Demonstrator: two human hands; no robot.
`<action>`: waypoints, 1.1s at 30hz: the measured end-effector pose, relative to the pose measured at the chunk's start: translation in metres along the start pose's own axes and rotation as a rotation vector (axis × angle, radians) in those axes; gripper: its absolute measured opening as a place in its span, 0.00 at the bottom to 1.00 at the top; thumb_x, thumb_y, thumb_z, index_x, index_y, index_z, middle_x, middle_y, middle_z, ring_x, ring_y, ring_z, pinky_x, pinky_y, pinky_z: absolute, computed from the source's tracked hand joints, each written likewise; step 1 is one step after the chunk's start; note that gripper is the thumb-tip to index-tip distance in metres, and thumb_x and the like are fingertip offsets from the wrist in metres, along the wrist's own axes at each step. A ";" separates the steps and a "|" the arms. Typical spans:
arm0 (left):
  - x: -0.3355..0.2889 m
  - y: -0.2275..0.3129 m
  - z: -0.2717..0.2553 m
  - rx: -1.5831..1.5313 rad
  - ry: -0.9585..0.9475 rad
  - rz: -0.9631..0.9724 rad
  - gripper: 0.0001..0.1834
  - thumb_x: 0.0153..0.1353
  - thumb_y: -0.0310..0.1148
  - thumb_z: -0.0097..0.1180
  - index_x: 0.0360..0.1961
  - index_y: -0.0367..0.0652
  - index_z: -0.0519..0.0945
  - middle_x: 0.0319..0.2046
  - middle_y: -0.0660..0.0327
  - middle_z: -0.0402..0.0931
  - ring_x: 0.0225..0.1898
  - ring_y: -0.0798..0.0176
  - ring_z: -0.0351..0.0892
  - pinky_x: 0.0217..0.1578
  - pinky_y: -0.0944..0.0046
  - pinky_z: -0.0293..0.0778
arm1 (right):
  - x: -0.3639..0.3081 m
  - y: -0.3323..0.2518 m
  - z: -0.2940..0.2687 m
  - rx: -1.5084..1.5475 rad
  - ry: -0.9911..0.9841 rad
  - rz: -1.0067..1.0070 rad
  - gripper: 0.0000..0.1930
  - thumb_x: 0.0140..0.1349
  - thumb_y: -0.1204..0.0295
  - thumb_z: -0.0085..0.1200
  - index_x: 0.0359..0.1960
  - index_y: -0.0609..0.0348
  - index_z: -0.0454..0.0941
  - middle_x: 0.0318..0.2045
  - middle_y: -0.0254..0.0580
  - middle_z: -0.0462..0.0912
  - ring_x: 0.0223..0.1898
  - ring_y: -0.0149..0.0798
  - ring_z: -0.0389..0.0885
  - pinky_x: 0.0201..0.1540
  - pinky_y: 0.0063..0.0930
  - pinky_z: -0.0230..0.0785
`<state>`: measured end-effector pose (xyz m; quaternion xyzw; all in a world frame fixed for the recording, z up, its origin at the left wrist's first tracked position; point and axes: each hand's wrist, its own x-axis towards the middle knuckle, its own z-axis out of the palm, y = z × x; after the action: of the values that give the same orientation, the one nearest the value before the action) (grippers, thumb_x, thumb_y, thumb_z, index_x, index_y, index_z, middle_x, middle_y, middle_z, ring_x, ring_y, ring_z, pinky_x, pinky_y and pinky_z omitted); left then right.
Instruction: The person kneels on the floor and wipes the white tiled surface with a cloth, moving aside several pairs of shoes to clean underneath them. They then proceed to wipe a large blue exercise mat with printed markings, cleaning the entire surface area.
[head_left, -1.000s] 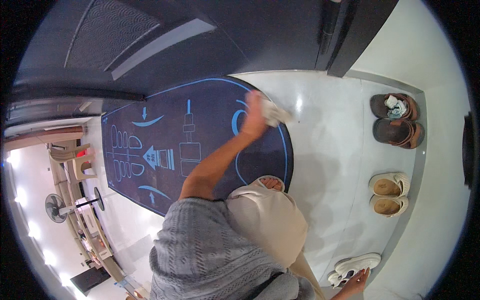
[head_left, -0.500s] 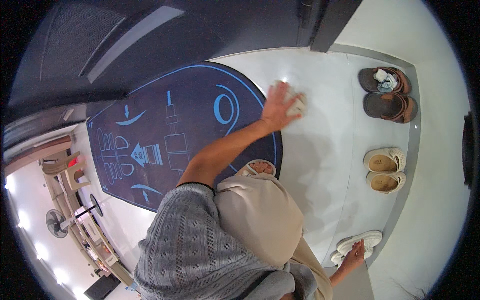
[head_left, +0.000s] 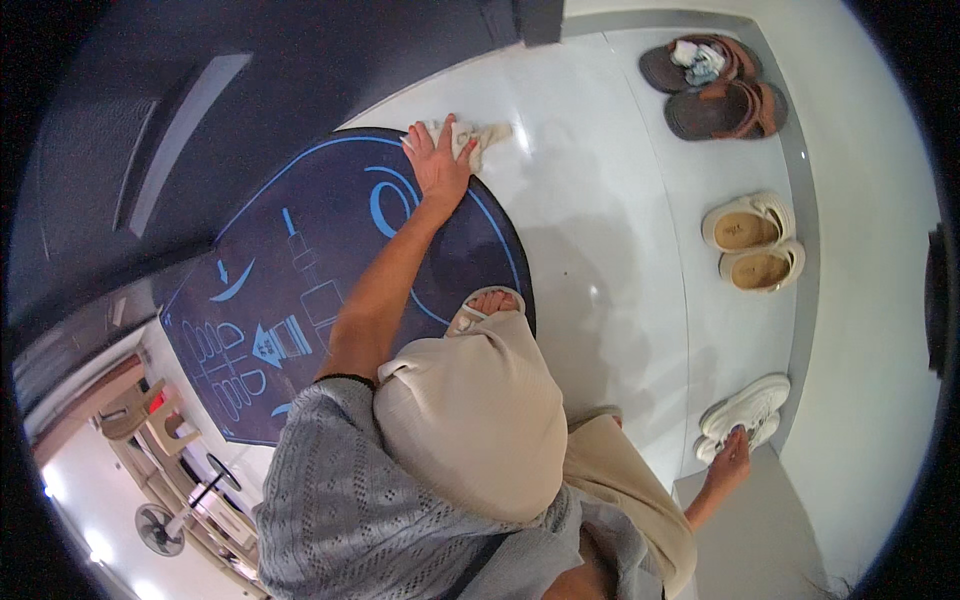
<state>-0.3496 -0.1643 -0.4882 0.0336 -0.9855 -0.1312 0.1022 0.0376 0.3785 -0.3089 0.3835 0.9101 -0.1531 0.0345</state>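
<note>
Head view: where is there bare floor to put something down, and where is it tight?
Bare white floor lies between the dark mat and the shoe row. Tight along the right wall: brown sandals, cream slippers, white sneakers under the right hand. The left hand presses a cloth at the mat's far edge.

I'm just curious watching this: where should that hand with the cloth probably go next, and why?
Probably a short sweep rightward across the white floor. The left hand presses a pale cloth flat right at the edge of the dark mat, and bare tile lies beside it. The right hand rests on a white shoe.
</note>
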 end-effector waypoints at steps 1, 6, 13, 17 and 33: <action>-0.004 0.011 0.003 0.002 -0.033 -0.006 0.31 0.65 0.47 0.54 0.68 0.53 0.67 0.66 0.31 0.55 0.70 0.30 0.51 0.67 0.31 0.46 | -0.005 -0.002 -0.001 0.024 0.013 -0.021 0.15 0.71 0.71 0.51 0.54 0.67 0.79 0.41 0.51 0.86 0.41 0.37 0.86 0.44 0.27 0.78; -0.069 0.064 0.015 -0.136 -0.217 0.331 0.34 0.63 0.51 0.55 0.70 0.60 0.65 0.70 0.29 0.45 0.72 0.28 0.41 0.68 0.31 0.39 | -0.012 -0.007 0.017 0.057 -0.006 0.009 0.14 0.71 0.69 0.51 0.52 0.65 0.81 0.39 0.49 0.87 0.38 0.34 0.86 0.41 0.27 0.79; -0.177 0.153 -0.017 -0.280 -0.630 0.791 0.34 0.56 0.52 0.62 0.66 0.80 0.69 0.72 0.34 0.40 0.74 0.31 0.36 0.64 0.19 0.34 | -0.024 -0.023 0.023 0.139 -0.082 0.179 0.16 0.70 0.66 0.53 0.54 0.62 0.81 0.41 0.52 0.87 0.44 0.36 0.86 0.44 0.30 0.77; -0.170 0.126 0.019 -0.311 -0.603 1.054 0.37 0.50 0.51 0.67 0.64 0.82 0.70 0.72 0.38 0.45 0.75 0.36 0.42 0.64 0.19 0.37 | -0.025 -0.012 0.028 0.151 -0.050 0.139 0.15 0.70 0.69 0.53 0.53 0.62 0.81 0.40 0.50 0.87 0.41 0.35 0.86 0.42 0.28 0.78; 0.114 0.200 0.100 -0.279 -0.127 0.618 0.47 0.51 0.54 0.67 0.65 0.37 0.64 0.67 0.47 0.61 0.71 0.43 0.54 0.67 0.38 0.50 | -0.036 0.010 0.037 0.127 -0.078 0.152 0.14 0.69 0.71 0.53 0.50 0.66 0.82 0.42 0.55 0.86 0.42 0.42 0.87 0.44 0.31 0.78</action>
<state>-0.4904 0.0431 -0.5079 -0.2889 -0.9261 -0.2294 0.0793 0.0678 0.3492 -0.3402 0.4465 0.8649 -0.2221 0.0572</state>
